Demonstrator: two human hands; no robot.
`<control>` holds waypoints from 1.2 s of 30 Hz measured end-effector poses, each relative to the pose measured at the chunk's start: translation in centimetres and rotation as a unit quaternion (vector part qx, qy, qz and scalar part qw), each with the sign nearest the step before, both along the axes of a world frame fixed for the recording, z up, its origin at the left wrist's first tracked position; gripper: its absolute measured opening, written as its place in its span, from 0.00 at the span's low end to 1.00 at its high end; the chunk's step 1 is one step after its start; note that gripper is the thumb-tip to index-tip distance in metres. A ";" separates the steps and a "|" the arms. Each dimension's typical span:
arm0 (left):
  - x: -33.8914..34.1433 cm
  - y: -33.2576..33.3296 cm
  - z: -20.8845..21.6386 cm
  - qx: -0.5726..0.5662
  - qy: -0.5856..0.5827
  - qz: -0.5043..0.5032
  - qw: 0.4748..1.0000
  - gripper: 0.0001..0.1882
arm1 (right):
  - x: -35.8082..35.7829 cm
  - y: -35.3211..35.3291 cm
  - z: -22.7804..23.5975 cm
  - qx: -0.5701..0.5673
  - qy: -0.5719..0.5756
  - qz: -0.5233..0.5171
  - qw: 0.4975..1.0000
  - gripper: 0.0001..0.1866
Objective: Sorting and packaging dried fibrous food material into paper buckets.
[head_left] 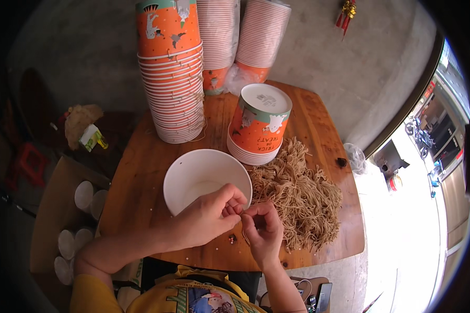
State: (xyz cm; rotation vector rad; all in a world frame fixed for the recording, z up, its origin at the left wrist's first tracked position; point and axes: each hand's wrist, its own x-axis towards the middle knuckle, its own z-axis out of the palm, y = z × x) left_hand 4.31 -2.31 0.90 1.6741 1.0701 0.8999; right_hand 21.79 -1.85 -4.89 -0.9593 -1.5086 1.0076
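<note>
My left hand (214,211) and my right hand (263,229) meet in front of a white-lined paper bucket (188,169), near its right rim. Both are closed, thumbs and fingers pinched together almost tip to tip. Whatever lies between the fingertips is too small to make out. The bucket's opening is turned up toward me, and my left hand covers part of it. A heap of tan cord pieces (308,203) lies just beyond my right hand. Behind the bucket, a short stack of orange patterned paper buckets (256,130) stands upside down.
A tall stack of nested orange buckets (172,99) rises at the back left, cords hanging on its right side. Plastic-wrapped bucket stacks (261,36) stand behind. Left of the wooden table (125,208), a cardboard box (49,208) holds several white cylinders. Small beads (232,240) lie near the front edge.
</note>
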 end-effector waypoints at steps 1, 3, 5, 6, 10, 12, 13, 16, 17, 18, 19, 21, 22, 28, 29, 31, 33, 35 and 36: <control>0.2 -0.1 -0.1 0.044 0.018 0.014 0.999 0.13 | -0.1 -0.1 -0.1 0.000 0.000 0.000 1.000 0.06; 0.4 -0.3 -0.3 0.087 0.037 0.026 0.995 0.13 | -0.4 -0.3 -0.1 -0.041 0.059 0.006 0.997 0.05; 0.5 -0.4 -0.5 0.127 0.075 0.053 0.988 0.13 | -0.6 -0.6 0.4 -0.073 0.098 0.015 0.992 0.04; 0.4 -0.4 -0.5 0.127 0.076 0.052 0.988 0.13 | -0.6 -0.8 0.6 -0.105 0.137 0.025 0.985 0.04; 0.3 -0.2 -0.2 0.075 0.057 0.057 0.994 0.14 | -0.4 -0.7 0.6 -0.108 0.138 0.029 0.984 0.03; 0.2 -0.2 0.0 0.050 0.044 0.055 0.996 0.14 | -0.2 -0.5 0.4 -0.052 0.063 0.027 0.996 0.02; 0.2 -0.1 0.1 0.032 0.037 0.052 0.997 0.15 | -0.1 -0.5 0.6 -0.053 0.063 0.026 0.996 0.02; 0.0 -0.1 0.4 0.005 0.030 0.044 0.999 0.15 | -0.1 -0.6 1.3 -0.054 0.030 0.025 0.998 0.01; 0.0 -0.2 0.5 -0.003 0.029 0.039 0.999 0.15 | 0.0 -0.6 1.4 -0.046 0.017 0.024 0.999 0.01; 0.0 -0.2 0.5 -0.003 0.029 0.040 0.999 0.15 | 0.0 -0.6 1.4 -0.037 0.003 0.024 0.999 0.01; 0.0 -0.3 0.5 0.002 0.035 0.035 0.999 0.15 | 0.0 -0.5 1.3 -0.038 0.003 0.024 0.999 0.01; 0.0 -0.2 0.4 0.006 0.040 0.029 0.999 0.15 | 0.2 -0.2 0.9 0.027 -0.054 0.010 0.998 0.02; 0.0 -0.1 0.3 0.017 0.048 0.024 0.998 0.16 | 0.3 0.0 0.9 0.027 -0.054 0.010 0.998 0.02; 0.0 0.2 -0.1 0.052 0.043 0.011 0.998 0.14 | 0.1 0.1 0.5 0.113 -0.100 -0.020 0.988 0.04; 0.1 0.2 -0.1 0.080 0.036 0.012 0.996 0.12 | -0.2 -0.3 0.4 0.036 -0.025 -0.018 0.999 0.04; 0.2 0.1 0.3 0.070 0.037 0.004 0.997 0.11 | -0.2 -0.6 0.2 -0.041 0.051 -0.015 0.998 0.05; 0.2 0.1 0.6 0.064 0.037 -0.005 0.997 0.11 | -0.1 -0.6 0.2 -0.061 0.060 0.004 0.996 0.06; 0.3 0.0 0.5 0.030 0.041 -0.015 0.999 0.12 | -0.1 -0.9 0.8 -0.095 0.091 0.018 0.991 0.06; 0.3 0.0 0.5 0.033 0.041 -0.016 0.999 0.12 | -0.1 -0.9 0.9 -0.131 0.123 0.033 0.983 0.06</control>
